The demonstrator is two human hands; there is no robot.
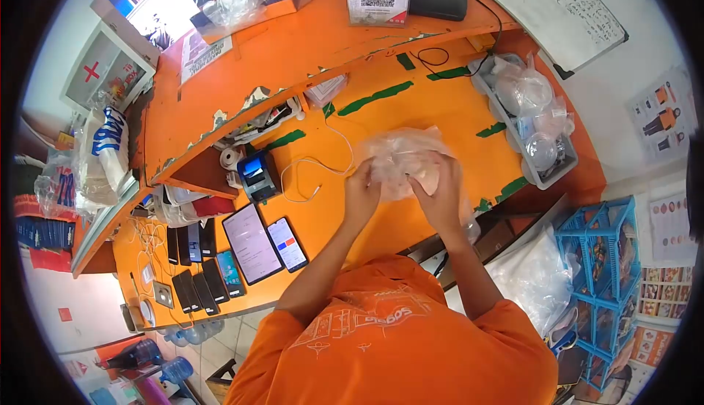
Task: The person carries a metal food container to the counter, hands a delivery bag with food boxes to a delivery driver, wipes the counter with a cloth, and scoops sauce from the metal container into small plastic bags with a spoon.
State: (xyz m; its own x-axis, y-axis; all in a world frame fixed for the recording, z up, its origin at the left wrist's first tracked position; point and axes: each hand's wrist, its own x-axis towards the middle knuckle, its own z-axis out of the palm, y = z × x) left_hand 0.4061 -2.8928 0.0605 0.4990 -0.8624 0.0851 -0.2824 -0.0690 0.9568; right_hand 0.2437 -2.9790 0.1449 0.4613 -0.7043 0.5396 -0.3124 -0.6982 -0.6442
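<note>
A crumpled clear plastic bag (411,144) lies on the orange counter in front of my chest. My left hand (362,191) grips the near left side of this bag, fingers partly covered by the film. On its right side, my right hand (438,194) pinches the plastic between thumb and fingers. Pale, whitish shapes show through the bag, but I cannot make out what they are. Part of the film hangs down beyond my right wrist toward the counter's front edge.
Left of my arms lie a tablet (252,243), a phone (287,244), several more phones and a small card terminal (259,174) with a white cable. A grey bin (551,177) of plastic-wrapped cups stands at right. Blue crates (598,258) stand farther right.
</note>
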